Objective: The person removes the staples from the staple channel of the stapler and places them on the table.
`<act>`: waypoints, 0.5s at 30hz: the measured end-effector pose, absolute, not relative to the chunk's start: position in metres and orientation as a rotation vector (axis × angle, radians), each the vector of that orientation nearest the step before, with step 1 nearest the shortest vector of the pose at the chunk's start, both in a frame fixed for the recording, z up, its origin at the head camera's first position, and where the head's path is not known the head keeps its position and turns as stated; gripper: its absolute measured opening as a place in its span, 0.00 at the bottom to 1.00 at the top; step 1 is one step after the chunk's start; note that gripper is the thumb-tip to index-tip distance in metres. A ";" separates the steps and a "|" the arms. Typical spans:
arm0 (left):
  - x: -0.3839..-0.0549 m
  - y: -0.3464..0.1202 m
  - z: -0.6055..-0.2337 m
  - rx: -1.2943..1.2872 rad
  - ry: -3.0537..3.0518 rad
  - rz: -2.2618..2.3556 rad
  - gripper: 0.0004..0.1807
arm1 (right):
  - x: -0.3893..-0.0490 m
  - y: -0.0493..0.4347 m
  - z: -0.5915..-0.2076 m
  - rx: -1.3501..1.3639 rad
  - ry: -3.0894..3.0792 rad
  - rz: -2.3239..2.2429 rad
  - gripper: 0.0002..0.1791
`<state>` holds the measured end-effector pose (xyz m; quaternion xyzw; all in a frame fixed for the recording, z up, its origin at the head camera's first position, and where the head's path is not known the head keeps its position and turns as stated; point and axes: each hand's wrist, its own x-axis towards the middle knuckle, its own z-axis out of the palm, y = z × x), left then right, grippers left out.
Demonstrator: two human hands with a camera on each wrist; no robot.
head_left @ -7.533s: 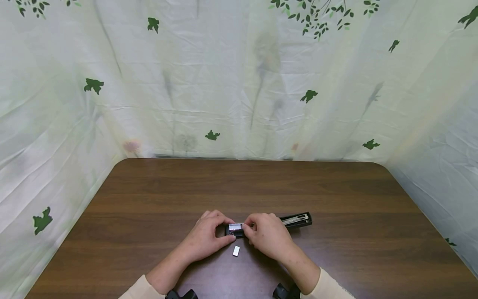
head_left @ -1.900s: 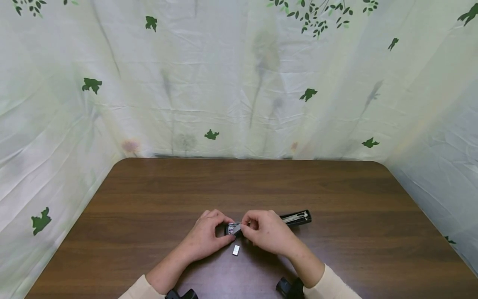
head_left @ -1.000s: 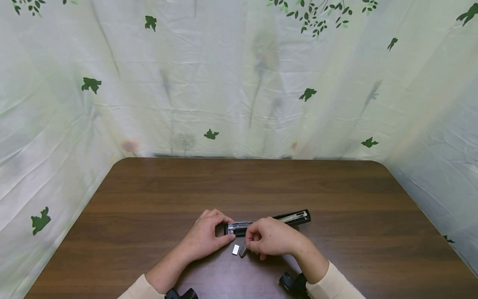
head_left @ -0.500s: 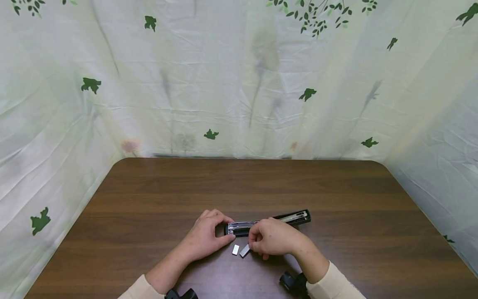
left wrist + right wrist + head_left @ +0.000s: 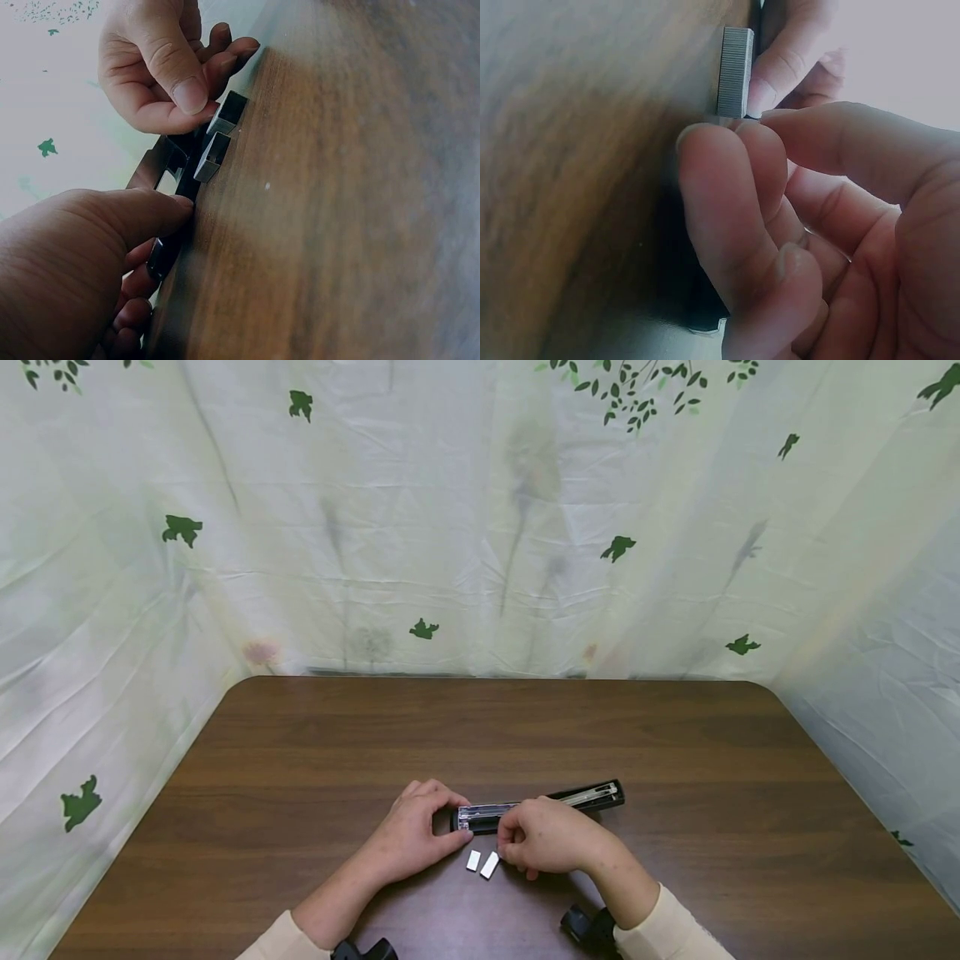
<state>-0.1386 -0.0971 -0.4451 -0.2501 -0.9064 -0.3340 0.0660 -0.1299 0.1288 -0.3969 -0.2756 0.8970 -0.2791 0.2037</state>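
A black stapler (image 5: 491,810) lies opened out on the table, its metal staple channel facing up. My left hand (image 5: 416,827) grips its left end between thumb and fingers; the left wrist view shows the thumb (image 5: 161,214) along its near side. Two short strips of staples lie in front of it. The left staple strip (image 5: 473,860) rests untouched, and the right staple strip (image 5: 489,865) lies beside it at a slant. My right hand (image 5: 551,835), fingers curled, has thumb and index finger pinched at the far end of the right strip. It covers the stapler's middle.
The brown wooden table (image 5: 337,735) reaches back to a white curtain (image 5: 465,527) printed with leaves and birds. Dark camera mounts (image 5: 588,927) sit at both wrists near the table's front.
My right hand has lifted a staple strip out of the stapler channel and brought it down beside the other strip, then turned it more in line. My left hand stays on the stapler.
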 end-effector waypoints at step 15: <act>-0.139 -0.098 -0.445 -0.759 -2.731 -0.988 0.16 | -0.128 0.127 -0.395 -0.777 2.499 -0.772 0.09</act>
